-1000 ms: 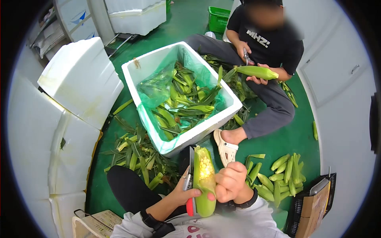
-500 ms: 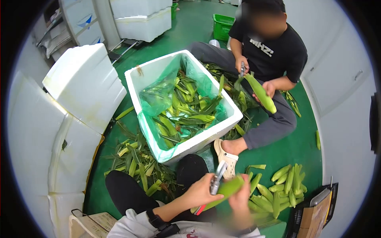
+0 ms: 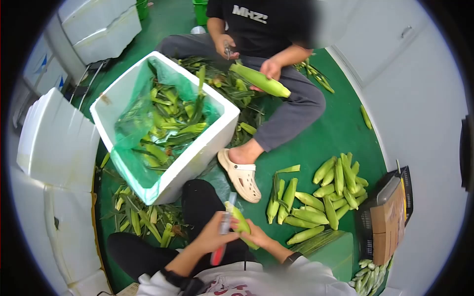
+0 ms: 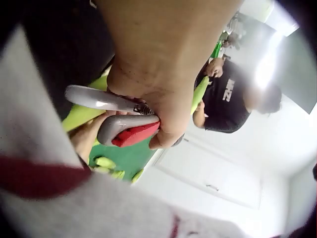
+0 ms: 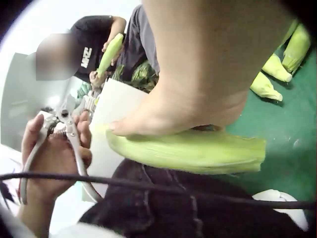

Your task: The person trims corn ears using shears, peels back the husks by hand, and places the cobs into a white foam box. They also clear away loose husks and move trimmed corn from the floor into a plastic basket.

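Metal pruning shears [image 5: 64, 128] with grey and red handles lie in my left hand [image 5: 52, 166], whose fingers curl round them. In the head view my left hand [image 3: 212, 235] is just left of my right hand [image 3: 257, 237], above my lap. My right hand [image 5: 190, 106] grips a green husked corn cob [image 5: 188, 152] from above, thumb along one end. The right wrist view shows the cob apart from the shears. Seen from the left wrist, the shears' red handle [image 4: 136, 135] sticks out below my left hand [image 4: 153, 94].
Ahead, a white foam box [image 3: 200, 153] holds husks in a green liner. Husks [image 3: 143, 217] lie on the floor beside it. A pile of corn [image 3: 340, 185] is on the right, near a black crate [image 3: 365, 232]. Another person [image 3: 291, 106] sits opposite, holding corn and a tool.
The head view has swung right and down. My hands have drawn closer to my lap; the cob, earlier upright with kernels showing, is now tilted in my right hand. The other person's corn has turned.
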